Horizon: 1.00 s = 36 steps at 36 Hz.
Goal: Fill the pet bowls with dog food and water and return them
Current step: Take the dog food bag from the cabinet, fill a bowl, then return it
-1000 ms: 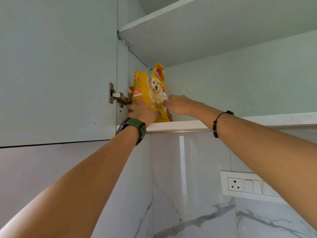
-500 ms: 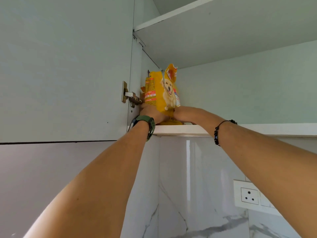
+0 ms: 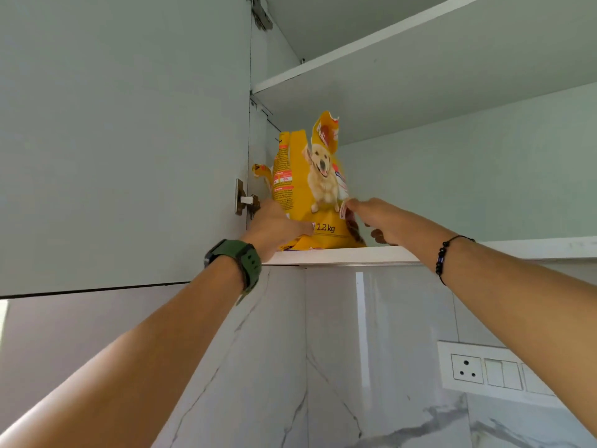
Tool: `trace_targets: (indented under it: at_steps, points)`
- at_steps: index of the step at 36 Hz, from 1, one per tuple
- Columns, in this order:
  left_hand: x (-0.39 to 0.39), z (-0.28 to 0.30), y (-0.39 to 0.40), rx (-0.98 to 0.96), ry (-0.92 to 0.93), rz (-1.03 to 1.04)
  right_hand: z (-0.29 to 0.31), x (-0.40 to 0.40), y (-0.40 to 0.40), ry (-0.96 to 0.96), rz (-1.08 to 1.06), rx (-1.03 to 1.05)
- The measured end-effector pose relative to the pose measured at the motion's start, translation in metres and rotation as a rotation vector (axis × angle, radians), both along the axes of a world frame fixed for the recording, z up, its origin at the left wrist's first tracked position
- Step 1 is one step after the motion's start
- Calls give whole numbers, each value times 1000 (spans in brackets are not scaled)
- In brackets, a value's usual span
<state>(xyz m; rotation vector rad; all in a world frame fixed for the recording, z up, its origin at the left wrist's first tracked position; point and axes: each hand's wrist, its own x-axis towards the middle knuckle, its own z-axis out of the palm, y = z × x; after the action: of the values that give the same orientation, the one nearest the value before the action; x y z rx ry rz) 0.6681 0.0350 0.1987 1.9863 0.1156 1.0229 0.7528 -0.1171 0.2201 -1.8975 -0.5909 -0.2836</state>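
A yellow dog food bag (image 3: 315,189) with a dog picture and "1.2 kg" stands upright at the left end of the lower cabinet shelf (image 3: 355,255). Its top is torn open. My left hand (image 3: 274,226), with a green watch on the wrist, grips the bag's lower left side, thumb across the front. My right hand (image 3: 376,219) holds the bag's right edge, fingers behind it. No pet bowls are in view.
The open cabinet door (image 3: 122,140) hangs at the left with its hinge (image 3: 245,200) beside the bag. An upper shelf (image 3: 420,59) is just above the bag. Below are a marble wall (image 3: 323,367) and a socket panel (image 3: 484,370).
The bag stands a little nearer the shelf's front edge. My right hand has shifted from the bag's base up its right side. The view has moved closer.
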Motion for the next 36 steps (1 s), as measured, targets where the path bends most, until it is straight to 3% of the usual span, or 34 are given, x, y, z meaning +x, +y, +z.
trace_targets:
  at_steps: [8,25,36]
  points:
    - [-31,-11,-1,-165,83,-180,4,0,-1,180,202,158]
    - [-73,-23,-49,-246,-176,-220,-8,-39,-33,73,311,220]
    - [-127,-50,-93,-176,-188,-204,-45,-98,-90,30,295,319]
